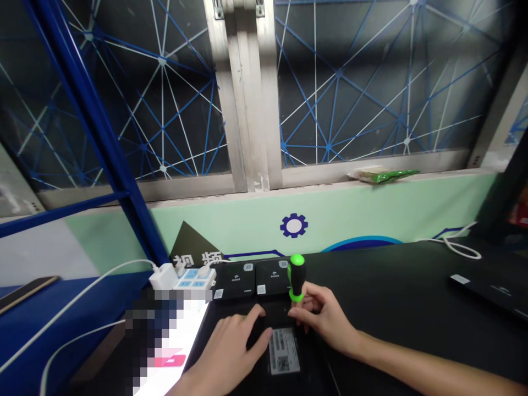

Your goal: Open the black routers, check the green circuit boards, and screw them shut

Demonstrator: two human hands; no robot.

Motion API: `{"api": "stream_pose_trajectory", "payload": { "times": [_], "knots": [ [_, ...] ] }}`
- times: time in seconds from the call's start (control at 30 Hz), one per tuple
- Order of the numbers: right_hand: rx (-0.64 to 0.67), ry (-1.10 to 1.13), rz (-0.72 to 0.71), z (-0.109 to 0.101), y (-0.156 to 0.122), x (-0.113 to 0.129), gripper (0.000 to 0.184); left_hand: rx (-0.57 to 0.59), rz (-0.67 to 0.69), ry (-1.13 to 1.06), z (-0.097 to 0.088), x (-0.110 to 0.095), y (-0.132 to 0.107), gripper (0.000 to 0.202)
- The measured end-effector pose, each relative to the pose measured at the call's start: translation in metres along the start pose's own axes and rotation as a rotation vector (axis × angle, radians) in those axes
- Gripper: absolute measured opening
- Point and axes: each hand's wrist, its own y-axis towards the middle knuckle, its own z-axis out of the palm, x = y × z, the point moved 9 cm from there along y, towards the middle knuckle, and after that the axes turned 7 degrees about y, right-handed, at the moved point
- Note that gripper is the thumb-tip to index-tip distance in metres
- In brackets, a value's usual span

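A green and black screwdriver (297, 278) stands upright, handle on top. My right hand (325, 319) is closed, thumb and fingers pinching it just below the green collar; its tip is hidden. Under both hands lies a dark, flat device with a white printed label (284, 352) bearing a code. On the left side of that device rests my left hand (231, 344), thumb and forefinger spread apart, holding nothing. The thumb reaches the label's upper left corner.
Two black boxes (235, 280) with small stickers sit behind my hands. At left are a white power strip (193, 279), a plugged-in charger (164, 276) with cables, a lit screen (181, 341) and a phone (28, 291). Another black box (490, 294) lies far right.
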Motion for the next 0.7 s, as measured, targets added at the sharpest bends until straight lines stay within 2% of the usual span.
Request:
{"api": "stream_pose_trajectory", "payload": {
  "times": [0.13,0.3,0.57,0.7],
  "knots": [
    [0.059,-0.079,-0.032,0.006,-0.002,0.009,0.037,-0.001,-0.005,0.005,-0.001,0.001,0.0,0.041],
    [0.142,-0.14,-0.094,0.015,-0.005,0.02,0.035,-0.014,-0.006,0.007,-0.002,0.001,-0.001,0.043],
    [0.012,-0.125,-0.019,0.004,-0.002,0.003,0.042,-0.031,0.002,-0.003,-0.001,0.001,-0.002,0.044],
    [-0.013,-0.111,-0.033,0.001,-0.002,0.003,0.04,-0.019,-0.007,-0.005,0.0,0.002,-0.002,0.042]
  ]
}}
